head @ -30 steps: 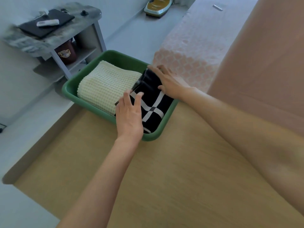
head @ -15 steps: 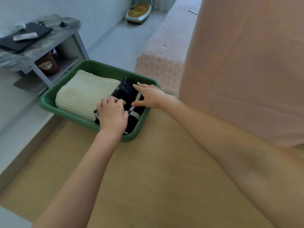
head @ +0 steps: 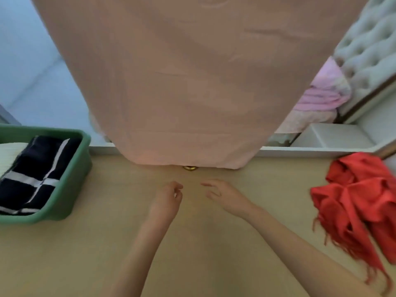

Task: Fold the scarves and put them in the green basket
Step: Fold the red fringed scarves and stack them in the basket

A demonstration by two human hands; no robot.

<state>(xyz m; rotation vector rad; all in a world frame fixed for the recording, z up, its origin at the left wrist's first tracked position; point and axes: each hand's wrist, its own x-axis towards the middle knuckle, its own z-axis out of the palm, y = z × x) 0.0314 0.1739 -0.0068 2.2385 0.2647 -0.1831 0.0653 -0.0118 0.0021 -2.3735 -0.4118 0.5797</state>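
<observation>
Both hands are out of the green basket (head: 70,185) now; half a sec ago they were pressing the black checked scarf (head: 32,174) into it, & my view has swung right. Basket sits far left on the table (head: 214,264), w/ the cream scarf (head: 10,155) at its left side & the black one touching it on the right, packed side by side prob. to leave room. Right of the basket, left hand (head: 166,200) hovers loosely curled, holding nothing. Right hand (head: 227,197) just beside it, fingers spread, empty too. Red scarf (head: 360,202) lies crumpled far right of the basket, unfolded, so it's next imo.
</observation>
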